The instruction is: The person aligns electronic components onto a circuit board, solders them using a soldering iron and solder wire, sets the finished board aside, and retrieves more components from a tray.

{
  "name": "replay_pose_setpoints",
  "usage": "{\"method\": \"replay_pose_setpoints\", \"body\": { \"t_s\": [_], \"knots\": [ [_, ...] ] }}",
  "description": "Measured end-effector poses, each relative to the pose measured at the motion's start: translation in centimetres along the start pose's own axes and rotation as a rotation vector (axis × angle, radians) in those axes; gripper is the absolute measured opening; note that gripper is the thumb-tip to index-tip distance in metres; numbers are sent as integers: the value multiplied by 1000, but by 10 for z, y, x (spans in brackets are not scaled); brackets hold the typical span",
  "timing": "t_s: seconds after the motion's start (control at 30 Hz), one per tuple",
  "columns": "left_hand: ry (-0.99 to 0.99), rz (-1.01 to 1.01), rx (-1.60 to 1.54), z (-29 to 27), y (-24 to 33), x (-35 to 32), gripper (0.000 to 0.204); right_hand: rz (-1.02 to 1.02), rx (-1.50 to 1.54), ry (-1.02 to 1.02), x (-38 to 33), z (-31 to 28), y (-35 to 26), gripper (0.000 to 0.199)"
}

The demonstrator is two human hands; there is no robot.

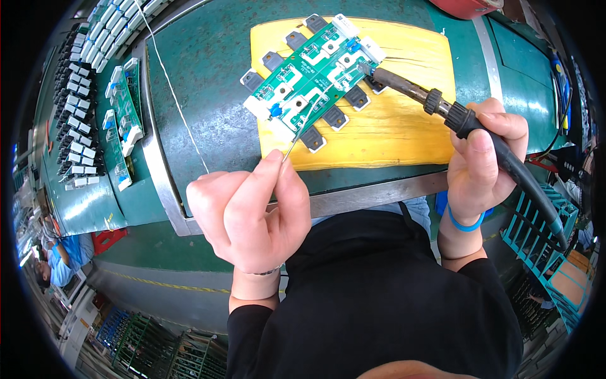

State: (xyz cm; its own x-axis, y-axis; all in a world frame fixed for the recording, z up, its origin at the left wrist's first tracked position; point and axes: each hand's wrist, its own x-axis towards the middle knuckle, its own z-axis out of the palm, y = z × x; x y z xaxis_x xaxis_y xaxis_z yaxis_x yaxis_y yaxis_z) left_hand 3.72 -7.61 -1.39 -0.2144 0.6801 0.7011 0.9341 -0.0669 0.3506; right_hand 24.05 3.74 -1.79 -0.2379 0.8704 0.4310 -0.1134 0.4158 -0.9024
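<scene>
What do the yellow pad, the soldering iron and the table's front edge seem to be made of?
Yellow pad: perhaps foam or vinyl-like sheet, satin, with fine creases. Soldering iron: barrel looks like dull metal, stained brown; black handle could be rubber or plastic, slightly glossy. Front edge: likely bare metal, silvery and reflective.

We wear a black top (391,303), pale blue legwear (419,210), a blue band (466,222) on our right wrist, a thin bracelet (269,271) on the left
</scene>
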Motion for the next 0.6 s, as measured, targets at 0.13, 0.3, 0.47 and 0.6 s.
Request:
{"method": "replay_pose_setpoints", "body": {
  "t_s": [0.13,0.3,0.47,0.6],
  "knots": [
    [-25,-26,3,-1,0,-4,28,-5,-4,-22,0,-1,1,21],
    [-28,-44,16,1,0,-5,26,-93,-65,23,0,-4,3,22],
    [-39,-46,25,1,0,-4,24,-49,37,-22,-1,-2,1,22],
    [-62,-43,33,0,0,-4,24,-39,23,-30,-1,1,1,22]
  ]
}}
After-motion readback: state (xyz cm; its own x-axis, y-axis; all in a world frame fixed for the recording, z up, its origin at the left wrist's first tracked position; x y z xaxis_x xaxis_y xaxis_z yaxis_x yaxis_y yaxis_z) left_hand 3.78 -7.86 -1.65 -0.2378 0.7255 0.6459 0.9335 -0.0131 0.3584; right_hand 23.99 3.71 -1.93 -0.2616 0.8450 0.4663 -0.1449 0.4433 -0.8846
